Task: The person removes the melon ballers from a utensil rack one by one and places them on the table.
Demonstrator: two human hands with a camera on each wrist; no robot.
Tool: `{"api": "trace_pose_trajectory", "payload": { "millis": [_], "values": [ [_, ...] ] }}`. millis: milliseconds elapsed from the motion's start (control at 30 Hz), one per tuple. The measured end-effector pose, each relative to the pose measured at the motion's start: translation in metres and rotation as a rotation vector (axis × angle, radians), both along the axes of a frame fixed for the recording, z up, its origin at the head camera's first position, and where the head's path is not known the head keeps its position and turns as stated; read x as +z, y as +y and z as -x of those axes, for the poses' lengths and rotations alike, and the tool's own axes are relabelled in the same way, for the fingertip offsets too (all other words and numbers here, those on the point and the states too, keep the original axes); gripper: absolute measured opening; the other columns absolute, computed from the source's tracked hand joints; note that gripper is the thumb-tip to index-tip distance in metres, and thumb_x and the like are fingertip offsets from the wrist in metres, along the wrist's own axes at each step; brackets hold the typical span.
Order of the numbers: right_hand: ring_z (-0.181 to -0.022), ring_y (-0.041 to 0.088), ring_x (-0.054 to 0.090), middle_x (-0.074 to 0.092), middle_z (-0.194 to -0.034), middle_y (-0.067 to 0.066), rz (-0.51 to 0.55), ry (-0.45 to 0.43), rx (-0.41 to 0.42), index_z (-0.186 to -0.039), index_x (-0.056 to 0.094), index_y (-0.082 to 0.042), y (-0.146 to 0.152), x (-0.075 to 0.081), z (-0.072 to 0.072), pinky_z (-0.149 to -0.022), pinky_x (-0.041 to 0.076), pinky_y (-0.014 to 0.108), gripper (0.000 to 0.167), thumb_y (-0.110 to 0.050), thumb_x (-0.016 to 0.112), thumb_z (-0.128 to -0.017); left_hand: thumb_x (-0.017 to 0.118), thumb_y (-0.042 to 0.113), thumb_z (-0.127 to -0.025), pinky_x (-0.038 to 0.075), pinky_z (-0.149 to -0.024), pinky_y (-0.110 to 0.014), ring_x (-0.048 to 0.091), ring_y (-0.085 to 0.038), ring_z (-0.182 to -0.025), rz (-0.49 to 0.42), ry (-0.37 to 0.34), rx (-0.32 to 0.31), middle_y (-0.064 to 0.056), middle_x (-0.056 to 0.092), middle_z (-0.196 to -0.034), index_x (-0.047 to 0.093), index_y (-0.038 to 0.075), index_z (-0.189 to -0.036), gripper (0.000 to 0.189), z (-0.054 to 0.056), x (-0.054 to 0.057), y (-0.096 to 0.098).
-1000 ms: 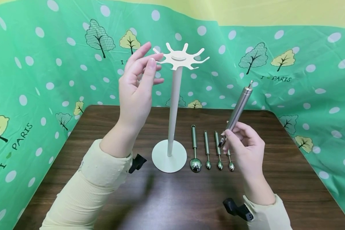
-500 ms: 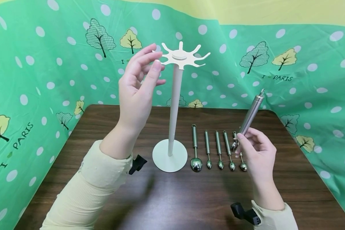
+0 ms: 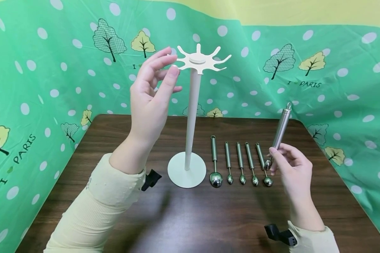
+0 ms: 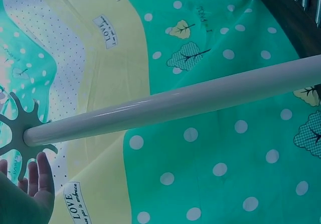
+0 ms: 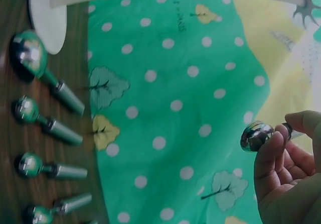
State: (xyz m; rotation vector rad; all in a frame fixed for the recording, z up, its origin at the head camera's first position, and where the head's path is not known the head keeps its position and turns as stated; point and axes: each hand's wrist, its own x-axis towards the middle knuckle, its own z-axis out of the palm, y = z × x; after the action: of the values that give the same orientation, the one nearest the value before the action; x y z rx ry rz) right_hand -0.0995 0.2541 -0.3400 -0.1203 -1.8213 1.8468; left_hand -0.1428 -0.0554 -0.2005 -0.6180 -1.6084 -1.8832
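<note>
My right hand pinches a steel melon baller low on its handle, with its ringed handle end pointing up. In the right wrist view its shiny round bowl shows beside my thumb and fingers. My left hand is raised with relaxed fingers, fingertips right at the prongs of a white rotating rack top. That top sits on a tall white pole with a round base. In the left wrist view the fingers stand close to one prong.
Several more steel scoops lie in a row right of the base: a large one nearest the stand, then smaller ones. They rest on a dark wooden table. A green patterned cloth hangs behind.
My right hand has moved right and slightly down with the melon baller, uncovering the rightmost scoops. The rack top has turned a little under my left fingertips; the left hand has barely moved.
</note>
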Motion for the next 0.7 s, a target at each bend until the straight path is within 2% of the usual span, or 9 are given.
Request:
{"api": "trace_pose_trajectory", "payload": {
  "millis": [133, 300, 467, 700],
  "values": [
    [-0.039, 0.010, 0.050, 0.064, -0.063, -0.001, -0.027, -0.063, -0.045, -0.092, 0.071, -0.005, 0.012, -0.005, 0.004, -0.036, 0.042, 0.018, 0.006, 0.000, 0.070, -0.089, 0.056, 0.008, -0.099, 0.058, -0.081, -0.036, 0.065, -0.023, -0.101, -0.004, -0.005, -0.011, -0.007, 0.055, -0.139, 0.060, -0.007, -0.124, 0.030, 0.001, -0.001, 0.000],
    [-0.040, 0.008, 0.050, 0.064, -0.063, -0.004, -0.086, -0.170, -0.064, -0.091, 0.070, -0.012, 0.030, -0.012, 0.009, -0.036, 0.042, 0.018, 0.005, -0.007, 0.072, -0.090, 0.055, 0.007, -0.099, 0.058, -0.083, -0.035, 0.064, -0.023, -0.103, -0.034, -0.046, -0.045, -0.004, 0.056, -0.138, 0.061, -0.004, -0.123, 0.027, 0.001, 0.000, 0.001],
    [-0.042, 0.007, 0.051, 0.063, -0.061, -0.008, -0.215, -0.276, -0.075, -0.092, 0.069, -0.018, 0.046, -0.020, 0.011, -0.039, 0.043, 0.019, 0.004, -0.015, 0.072, -0.091, 0.054, 0.007, -0.099, 0.058, -0.084, -0.036, 0.065, -0.023, -0.104, -0.024, -0.037, -0.040, -0.006, 0.056, -0.139, 0.059, -0.005, -0.125, 0.028, 0.001, -0.001, 0.001],
    [-0.044, 0.006, 0.052, 0.060, -0.061, -0.014, -0.376, -0.360, -0.102, -0.095, 0.067, -0.025, 0.062, -0.031, 0.011, -0.041, 0.046, 0.021, 0.004, -0.021, 0.068, -0.094, 0.054, 0.008, -0.099, 0.058, -0.082, -0.037, 0.064, -0.025, -0.102, -0.042, -0.025, -0.045, -0.009, 0.057, -0.138, 0.058, -0.005, -0.125, 0.029, 0.000, -0.002, 0.002]
  ]
}}
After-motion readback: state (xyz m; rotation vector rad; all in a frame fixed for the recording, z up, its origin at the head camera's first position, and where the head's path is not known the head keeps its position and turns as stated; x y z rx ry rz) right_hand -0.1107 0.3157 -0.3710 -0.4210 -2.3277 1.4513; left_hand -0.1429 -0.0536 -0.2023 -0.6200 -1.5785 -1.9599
